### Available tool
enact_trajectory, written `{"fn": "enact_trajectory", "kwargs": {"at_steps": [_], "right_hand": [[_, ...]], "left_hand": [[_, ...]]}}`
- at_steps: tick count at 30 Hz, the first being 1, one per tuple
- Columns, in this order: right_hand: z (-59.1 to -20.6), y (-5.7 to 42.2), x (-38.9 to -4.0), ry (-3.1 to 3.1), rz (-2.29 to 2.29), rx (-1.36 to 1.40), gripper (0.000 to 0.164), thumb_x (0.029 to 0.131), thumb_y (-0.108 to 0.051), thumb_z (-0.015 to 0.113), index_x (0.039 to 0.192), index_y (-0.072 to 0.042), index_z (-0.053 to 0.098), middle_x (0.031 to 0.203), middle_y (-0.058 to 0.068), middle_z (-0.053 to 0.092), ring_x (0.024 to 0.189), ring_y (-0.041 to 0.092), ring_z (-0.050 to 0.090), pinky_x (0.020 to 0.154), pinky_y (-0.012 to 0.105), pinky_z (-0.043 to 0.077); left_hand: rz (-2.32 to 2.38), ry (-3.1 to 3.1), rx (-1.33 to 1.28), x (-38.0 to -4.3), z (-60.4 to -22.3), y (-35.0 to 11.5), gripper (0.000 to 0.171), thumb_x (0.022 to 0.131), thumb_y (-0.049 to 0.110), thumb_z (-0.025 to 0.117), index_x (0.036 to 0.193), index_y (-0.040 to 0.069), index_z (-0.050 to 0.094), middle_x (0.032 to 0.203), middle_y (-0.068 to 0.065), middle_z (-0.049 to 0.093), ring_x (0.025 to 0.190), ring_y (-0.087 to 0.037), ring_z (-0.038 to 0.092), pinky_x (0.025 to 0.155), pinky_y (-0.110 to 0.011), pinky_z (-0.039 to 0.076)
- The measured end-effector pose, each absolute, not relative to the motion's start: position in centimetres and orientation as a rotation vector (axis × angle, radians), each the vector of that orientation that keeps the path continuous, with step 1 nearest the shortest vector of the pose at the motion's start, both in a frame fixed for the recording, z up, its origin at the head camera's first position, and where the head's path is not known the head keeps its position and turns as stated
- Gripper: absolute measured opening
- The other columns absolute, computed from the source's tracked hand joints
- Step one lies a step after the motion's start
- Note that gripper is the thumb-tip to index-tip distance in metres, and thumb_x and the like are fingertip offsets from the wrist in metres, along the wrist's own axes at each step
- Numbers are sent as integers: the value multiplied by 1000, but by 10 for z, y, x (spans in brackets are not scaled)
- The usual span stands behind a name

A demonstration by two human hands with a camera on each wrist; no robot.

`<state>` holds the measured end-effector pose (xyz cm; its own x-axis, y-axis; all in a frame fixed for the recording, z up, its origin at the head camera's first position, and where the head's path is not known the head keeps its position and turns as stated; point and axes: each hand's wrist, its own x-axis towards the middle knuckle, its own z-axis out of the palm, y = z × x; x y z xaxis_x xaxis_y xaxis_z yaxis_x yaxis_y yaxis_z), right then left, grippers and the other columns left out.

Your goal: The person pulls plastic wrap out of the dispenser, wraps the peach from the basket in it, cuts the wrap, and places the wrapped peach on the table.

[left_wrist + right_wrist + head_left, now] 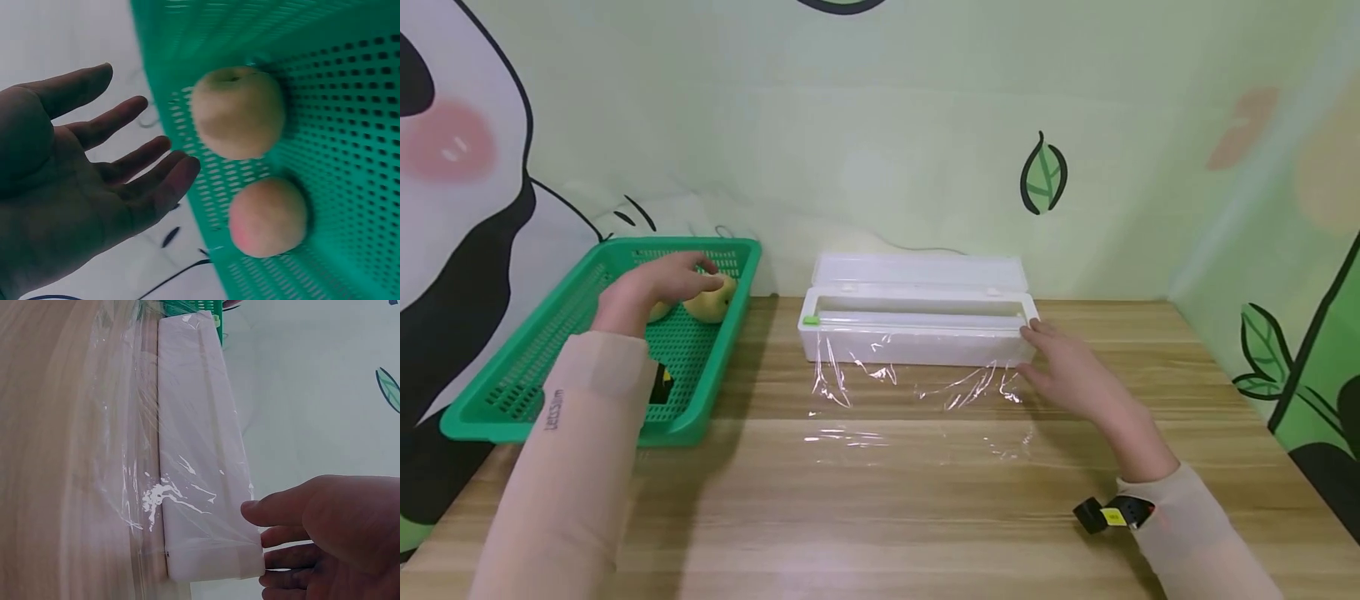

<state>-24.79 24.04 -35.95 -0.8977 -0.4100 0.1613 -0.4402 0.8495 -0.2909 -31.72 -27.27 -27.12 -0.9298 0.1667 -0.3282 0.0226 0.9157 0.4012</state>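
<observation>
My left hand (658, 282) is over the green basket (727, 354), its fingers loosely extended and holding nothing. Below it, two pale yellow-pink apples lie in the basket: one apple (237, 115) by the fingertips, the other apple (269, 219) beside it with a pink patch. A white cling film box (917, 346) stands with its lid (917, 271) tipped back, a roll inside. Clear cling film (970, 390) hangs over its front and spreads onto the table. With fairly straight fingers my right hand (1071, 367) rests at the box's right end, the thumb near the front edge.
The wooden table (865, 525) backs onto a pale green printed wall (910, 167). A small green slider (811, 320) sits at the box's left end. A black camera (1108, 514) is strapped to my right wrist; the basket stands at the table's left side.
</observation>
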Motion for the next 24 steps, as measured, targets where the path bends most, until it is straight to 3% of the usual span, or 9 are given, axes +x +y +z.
{"fn": "enact_trajectory", "kwargs": {"at_steps": [5,10,14,24], "right_hand": [[-361,237,-247,-2942,504,665,57,94,-12,65,138,16,42,142,34,34,134,49,32,107,52,24],[-361,236,-245,-2937,500,651,56,94,-12,65,138,16,42,142,33,34,133,49,32,107,52,25],[-360,236,-243,-2931,501,659,56,94,-11,65,137,16,43,142,33,35,133,49,32,107,52,25],[-362,234,-242,-2906,513,676,54,93,-9,66,136,16,44,140,34,37,132,49,35,105,52,27]], "left_hand": [[598,2708,178,-323,-286,-280,56,105,31,43,151,5,27,151,-29,17,134,-52,19,98,-63,27],[559,2775,302,-330,-301,-285,54,101,13,45,149,-6,28,145,-34,24,130,-50,26,98,-61,29],[535,2781,321,-335,-310,-287,57,99,7,44,150,-9,23,147,-34,21,134,-52,20,102,-61,24],[316,2891,141,-334,-314,-288,60,100,22,44,148,-10,27,140,-42,17,126,-59,25,98,-66,25]]}}
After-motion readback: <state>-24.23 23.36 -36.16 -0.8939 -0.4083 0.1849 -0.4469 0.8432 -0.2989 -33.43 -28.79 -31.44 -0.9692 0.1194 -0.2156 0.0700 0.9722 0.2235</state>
